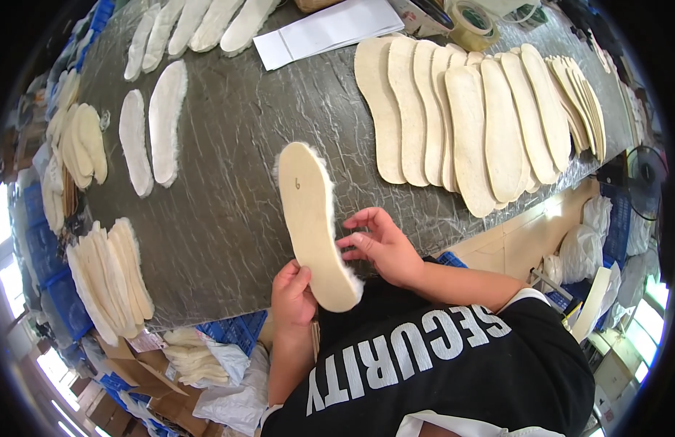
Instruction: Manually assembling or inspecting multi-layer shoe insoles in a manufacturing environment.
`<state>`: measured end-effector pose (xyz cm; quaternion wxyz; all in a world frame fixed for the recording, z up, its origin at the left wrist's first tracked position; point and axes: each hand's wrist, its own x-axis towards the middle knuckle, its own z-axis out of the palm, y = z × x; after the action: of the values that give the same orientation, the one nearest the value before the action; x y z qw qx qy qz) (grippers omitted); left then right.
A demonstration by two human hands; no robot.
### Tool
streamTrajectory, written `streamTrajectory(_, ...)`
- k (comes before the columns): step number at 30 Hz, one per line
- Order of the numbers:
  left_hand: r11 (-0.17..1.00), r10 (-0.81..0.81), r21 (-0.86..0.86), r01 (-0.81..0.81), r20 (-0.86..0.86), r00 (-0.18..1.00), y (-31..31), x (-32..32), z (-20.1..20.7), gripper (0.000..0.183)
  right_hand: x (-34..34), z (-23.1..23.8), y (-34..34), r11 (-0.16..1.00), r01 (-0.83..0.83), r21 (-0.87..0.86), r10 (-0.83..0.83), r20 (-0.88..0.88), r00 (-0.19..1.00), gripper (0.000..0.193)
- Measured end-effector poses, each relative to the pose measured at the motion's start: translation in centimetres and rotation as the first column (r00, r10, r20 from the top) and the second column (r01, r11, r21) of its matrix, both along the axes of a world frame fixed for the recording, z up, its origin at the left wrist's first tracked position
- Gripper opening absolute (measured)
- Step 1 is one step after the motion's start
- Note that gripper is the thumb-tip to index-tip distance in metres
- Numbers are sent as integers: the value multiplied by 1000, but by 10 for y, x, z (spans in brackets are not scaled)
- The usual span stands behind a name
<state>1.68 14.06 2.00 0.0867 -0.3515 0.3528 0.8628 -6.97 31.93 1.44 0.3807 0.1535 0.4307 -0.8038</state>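
Observation:
A cream insole [308, 218] with a white fleecy underside is held up over the near edge of the table, its flat side facing me. My left hand [292, 295] grips its lower left edge, thumb on the flat face and fingers behind. Beside the insole's right edge is my right hand [381, 244], with its fingers apart and the tips at the fleece; whether they touch it I cannot tell. A small handwritten mark shows near the insole's top end.
Overlapping cream insoles [497, 138] cover the table's right side. Two white fleecy insoles [167, 120] lie at the left, with more along the far edge. A stack [111, 277] stands at the near left corner. Paper sheets [330, 33] and tape rolls [472, 22] lie at the back.

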Motion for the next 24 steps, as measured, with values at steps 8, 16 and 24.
streamTrajectory(8,941,54,333,-62,32,998,-1,14,-19,29,-15,1,-9,927,-278,-251,256,-120,959,11)
streamTrajectory(16,743,-36,666,66,-59,998,-5,13,1,21,-70,61,-8,807,165,567,590,-792,-158,51)
streamTrajectory(24,910,-371,176,376,-59,927,-26,6,10,36,-88,69,-5,681,-37,732,673,-645,-363,9)
